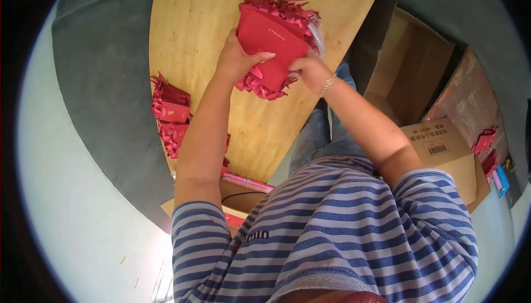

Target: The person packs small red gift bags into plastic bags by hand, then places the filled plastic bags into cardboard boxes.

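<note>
A red bag with small gold lettering is held over the wooden table, with bunches of red ribbon showing behind its top and below it. My left hand grips its left side, thumb across the front face. At the lower right side, my right hand has its fingers bent against the bag's edge; a bracelet is on that wrist. Clear plastic shows at the right of the ribbons.
The wooden table bears stacks of red ribboned bags at its left edge. An open cardboard box stands right of the table, and a printed carton sits below it. Another box is near the table's lower edge.
</note>
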`<state>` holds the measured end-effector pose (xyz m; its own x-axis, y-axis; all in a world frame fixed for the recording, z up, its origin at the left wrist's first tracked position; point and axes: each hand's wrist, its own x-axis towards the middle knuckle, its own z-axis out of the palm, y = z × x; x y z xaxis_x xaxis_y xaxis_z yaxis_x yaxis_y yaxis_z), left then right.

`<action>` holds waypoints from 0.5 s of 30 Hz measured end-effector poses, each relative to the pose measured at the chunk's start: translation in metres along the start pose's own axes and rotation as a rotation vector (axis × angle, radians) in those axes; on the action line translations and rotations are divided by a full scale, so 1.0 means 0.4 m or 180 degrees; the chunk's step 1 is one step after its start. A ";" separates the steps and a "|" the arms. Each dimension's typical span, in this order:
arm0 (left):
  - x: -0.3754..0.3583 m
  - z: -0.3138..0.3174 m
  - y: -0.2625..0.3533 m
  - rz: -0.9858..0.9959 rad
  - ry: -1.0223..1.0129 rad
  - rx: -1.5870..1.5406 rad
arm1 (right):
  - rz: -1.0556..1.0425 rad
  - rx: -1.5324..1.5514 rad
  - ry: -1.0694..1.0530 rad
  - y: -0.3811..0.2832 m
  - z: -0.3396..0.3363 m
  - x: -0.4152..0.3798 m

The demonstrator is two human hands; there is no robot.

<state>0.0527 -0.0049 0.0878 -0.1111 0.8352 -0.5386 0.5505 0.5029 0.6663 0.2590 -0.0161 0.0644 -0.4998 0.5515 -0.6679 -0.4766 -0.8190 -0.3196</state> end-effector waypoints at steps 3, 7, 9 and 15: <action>0.007 0.000 0.000 -0.0008 -0.0071 -0.0218 | -0.0387 -0.1019 0.0175 -0.077 -0.105 0.026; 0.000 -0.011 0.045 -0.0082 -0.0231 -0.0648 | -0.1399 -0.4934 0.1220 -0.031 -0.245 0.198; 0.002 -0.011 0.017 -0.0123 -0.0278 -0.0461 | -0.1466 -0.5011 0.1134 -0.048 -0.245 0.249; 0.006 -0.007 -0.014 -0.0211 -0.0219 -0.0558 | 0.0145 -0.5069 0.0347 -0.184 -0.296 0.442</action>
<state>0.0470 -0.0052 0.0843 -0.0822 0.7849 -0.6142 0.3908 0.5923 0.7046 0.2914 0.1231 -0.1097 -0.4069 0.5668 -0.7164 0.7789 -0.1945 -0.5963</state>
